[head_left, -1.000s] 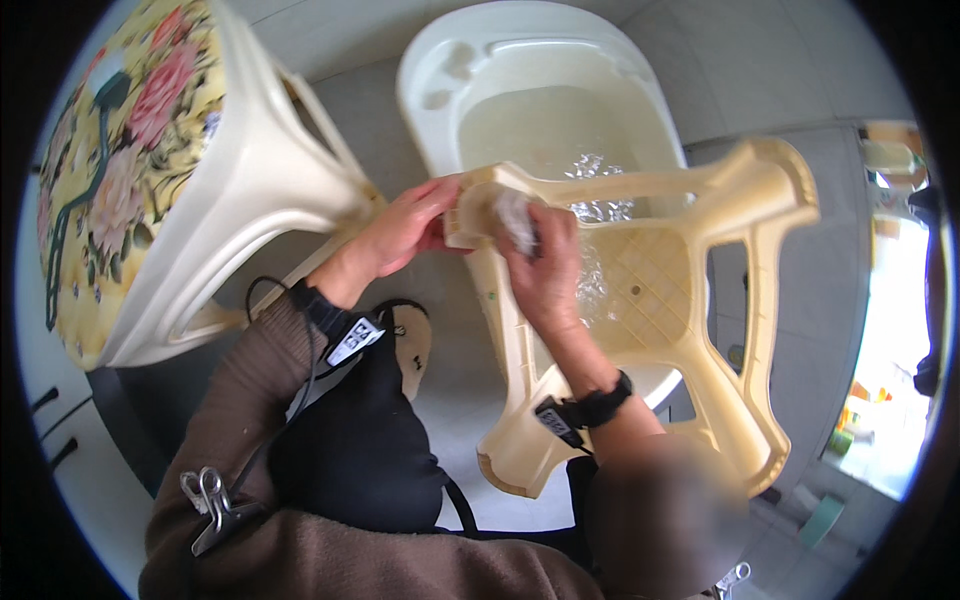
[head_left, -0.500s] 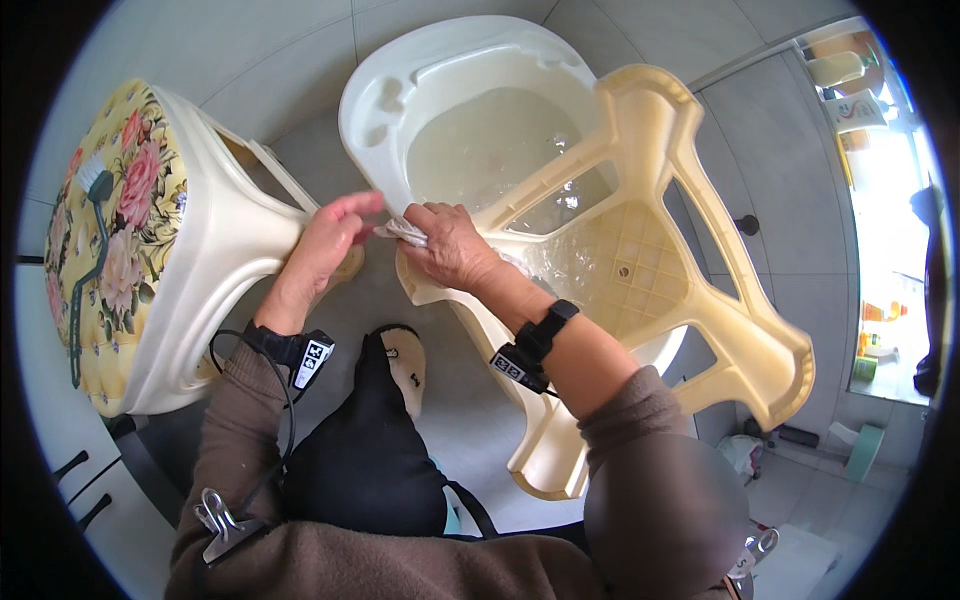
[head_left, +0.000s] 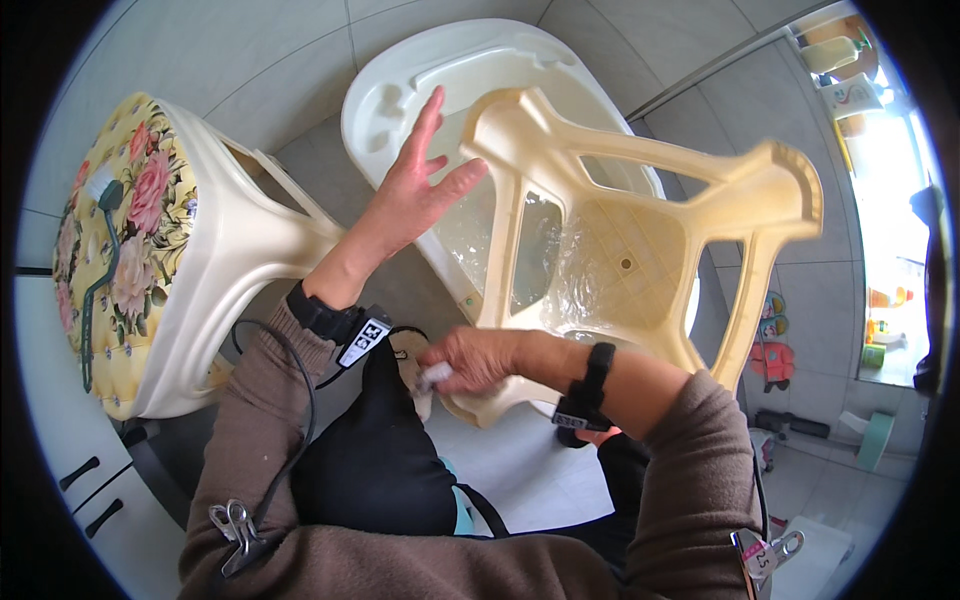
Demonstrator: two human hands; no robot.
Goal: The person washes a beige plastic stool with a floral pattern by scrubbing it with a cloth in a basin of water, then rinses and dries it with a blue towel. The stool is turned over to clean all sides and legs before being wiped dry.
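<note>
An upturned cream plastic stool (head_left: pixel 640 225) rests in the white baby bathtub (head_left: pixel 375 95), its legs pointing outward and shallow water (head_left: pixel 575 270) lying on its underside. My left hand (head_left: pixel 410 195) is raised with fingers spread, its fingertips beside the stool leg at the upper left. Whether it touches that leg, I cannot tell. Near the stool's closest leg, my right hand (head_left: pixel 478 362) is closed round a small white cloth (head_left: pixel 432 378), part of which sticks out past the fingers.
A second stool (head_left: pixel 240 230) stands at left with a floral padded top (head_left: pixel 130 250), where a long-handled brush (head_left: pixel 103 270) lies. Bottles (head_left: pixel 832 52) line a shelf at the upper right. White drawers (head_left: pixel 95 480) are at lower left.
The cream stool has turned in the tub. My left hand has moved up and right and spread its fingers; my right hand has come nearer to me with the cloth.
</note>
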